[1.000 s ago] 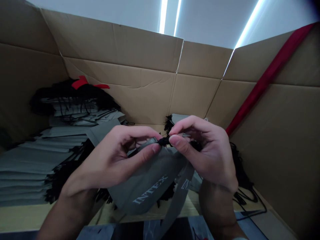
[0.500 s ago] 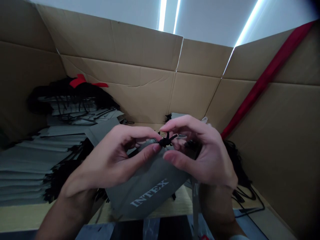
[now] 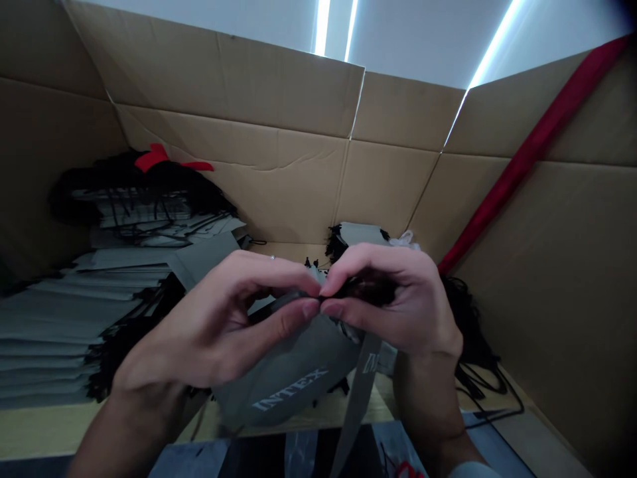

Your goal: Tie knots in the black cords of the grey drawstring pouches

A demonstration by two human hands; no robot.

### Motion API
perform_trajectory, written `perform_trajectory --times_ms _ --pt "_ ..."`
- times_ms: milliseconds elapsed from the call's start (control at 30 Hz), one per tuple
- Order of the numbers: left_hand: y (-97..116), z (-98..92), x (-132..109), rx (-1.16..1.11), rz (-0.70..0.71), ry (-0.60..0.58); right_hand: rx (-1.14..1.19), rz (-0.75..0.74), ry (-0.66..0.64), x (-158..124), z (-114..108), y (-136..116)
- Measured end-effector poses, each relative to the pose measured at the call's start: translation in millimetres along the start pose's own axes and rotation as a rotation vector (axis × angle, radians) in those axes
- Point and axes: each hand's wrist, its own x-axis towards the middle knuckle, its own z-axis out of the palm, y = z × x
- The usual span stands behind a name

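Pinching grey pouch [image 3: 293, 365] (inside hidden)

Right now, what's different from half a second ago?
The right hand has closed its parted thumb and index finger beside the left hand's fingertips, apparently on the black knot, now hidden. The grey strap below has swung left, its white mark showing. Unchanged: left hand pinching the top edge of the INTEX bag; grey stacks at left.
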Motion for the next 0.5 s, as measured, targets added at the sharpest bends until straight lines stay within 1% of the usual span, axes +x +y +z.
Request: perform_trajectory --times_ms 100,133,267,367,400,500 --pt "0.0 -5.5 0.0 -0.015 0.014 -0.084 0.061 -0.03 0.012 0.2 0.6 1.8" --pt "0.5 -6.7 0.1 -0.009 0.014 -0.091 0.071 -0.023 0.015 0.1 0.8 1.8" --pt "4.0 -4.4 -1.0 0.03 0.0 -0.043 0.064 0.075 0.039 -1.2 0.8 -1.0" --pt "5.3 1.2 -1.6 0.068 -0.012 0.016 0.052 0.054 0.056 -1.9 1.9 -3.7" --pt "5.2 2.9 -1.2 0.081 -0.012 0.019 0.042 0.046 0.06 -2.0 2.6 -4.4" --pt "4.7 6.8 1.5 0.102 0.015 -0.036 0.01 0.07 0.067 -2.3 4.5 -5.4"
